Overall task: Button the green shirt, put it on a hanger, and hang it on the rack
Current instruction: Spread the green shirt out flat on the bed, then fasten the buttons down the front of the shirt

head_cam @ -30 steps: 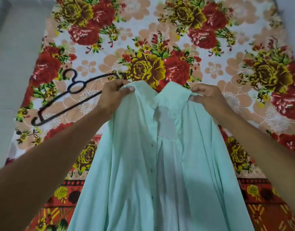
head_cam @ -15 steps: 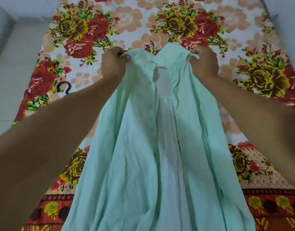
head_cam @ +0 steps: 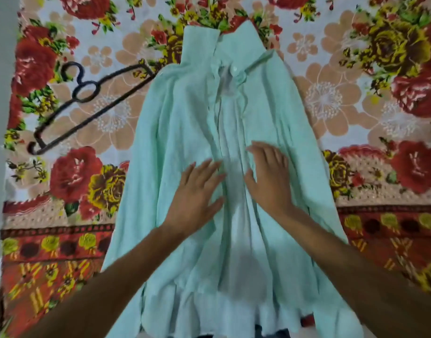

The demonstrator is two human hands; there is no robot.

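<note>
Left hand (head_cam: 194, 199) flat, fingers spread; right hand (head_cam: 270, 178) likewise

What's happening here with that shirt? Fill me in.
A person has a pale green shirt spread front-up on a floral bedsheet. The left hand and right hand lie flat and open on it, one on each side of the front opening. That opening is mostly unbuttoned, the white inside showing down the middle. A black hanger lies on the sheet to the shirt's left, one end tucked under the shoulder.
</note>
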